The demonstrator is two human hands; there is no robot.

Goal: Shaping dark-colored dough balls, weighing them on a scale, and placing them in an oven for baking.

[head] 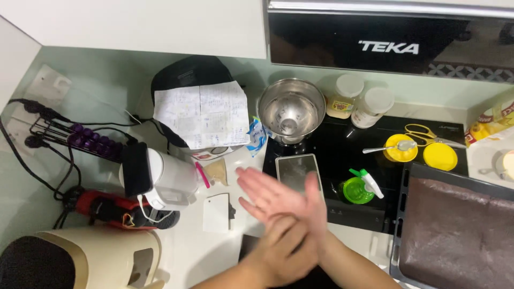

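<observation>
Neither hand gripped anything: the right hand (pixel 278 195) lay flat with its fingers spread and extended towards the upper left, and the left hand (pixel 284 251) pressed against its heel with fingers loosely curved, palm to palm. Both hovered above the white counter (pixel 187 251), at the near-left corner of the black cooktop (pixel 342 155).

Nearest thing: a flat grey rectangular plate (pixel 297 171), just beyond the right fingertips, lying on the cooktop edge in front of the steel bowl (pixel 290 109); whether it touched the fingers could not be told. It looked thin, stiff and smooth-faced, so probably light but slippery. The long edges, pinched between thumb and fingers, appeared the surest hold.

Left of the hands lay a white scraper card (pixel 217 213), apart from them, near a white appliance (pixel 166 179).

Right of them stood a green nozzle cap (pixel 357 188). Beyond it were two yellow lids (pixel 440 156), a spoon (pixel 385 148) resting on one, and scissors (pixel 428 134).

At far right, a dark baking tray (pixel 402 214) held a brown slab (pixel 455 235).
</observation>
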